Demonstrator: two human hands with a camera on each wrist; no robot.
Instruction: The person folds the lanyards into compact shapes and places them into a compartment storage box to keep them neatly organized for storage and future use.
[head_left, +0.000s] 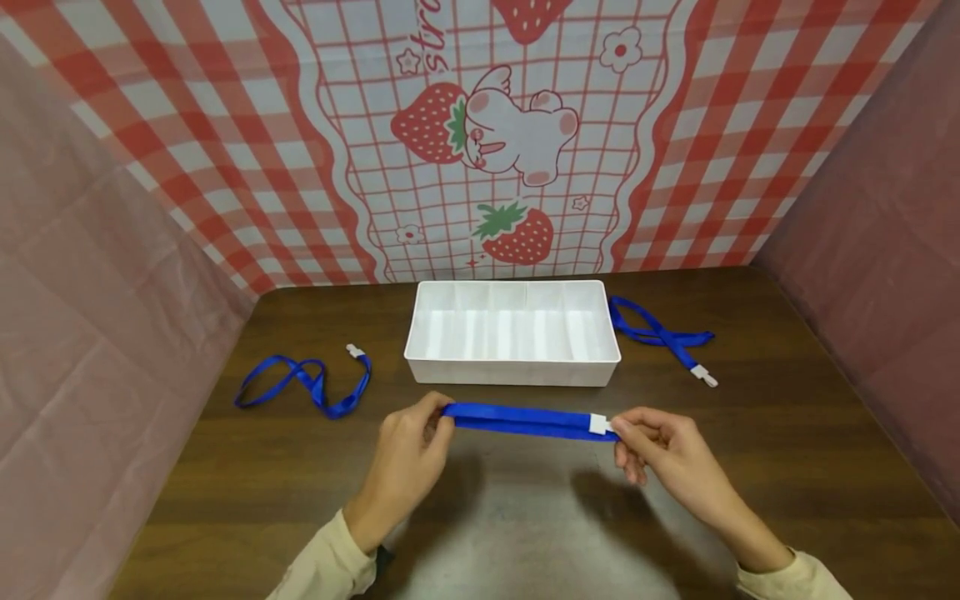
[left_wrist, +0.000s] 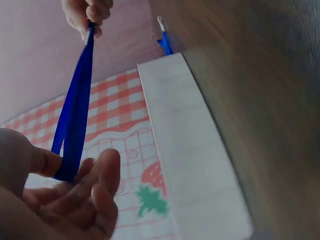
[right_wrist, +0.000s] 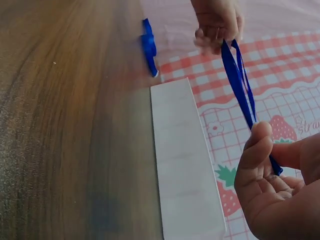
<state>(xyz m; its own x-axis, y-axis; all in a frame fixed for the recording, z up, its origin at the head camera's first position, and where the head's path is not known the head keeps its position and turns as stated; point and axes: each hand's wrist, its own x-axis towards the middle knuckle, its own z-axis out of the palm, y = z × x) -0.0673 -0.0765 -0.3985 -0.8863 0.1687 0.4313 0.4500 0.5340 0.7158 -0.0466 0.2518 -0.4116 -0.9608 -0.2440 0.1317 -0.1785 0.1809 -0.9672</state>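
Observation:
A blue lanyard [head_left: 517, 419] is stretched, folded over, between both hands above the table. My left hand [head_left: 412, 450] holds its looped left end; in the left wrist view the strap bends round by the thumb. My right hand [head_left: 671, 454] pinches the right end at the white plastic clip [head_left: 597, 424], and a folded bit of strap pokes out beside the thumb in the right wrist view. Just behind the stretched strap stands a white box [head_left: 512, 372] with several compartments side by side. No item shows inside them.
A second blue lanyard [head_left: 315, 387] lies loosely looped left of the box, its white clip pointing back. Another blue lanyard [head_left: 660, 333] lies crossed over itself by the box's right side. A checked strawberry cloth [head_left: 517, 167] hangs behind the wooden table [head_left: 780, 467].

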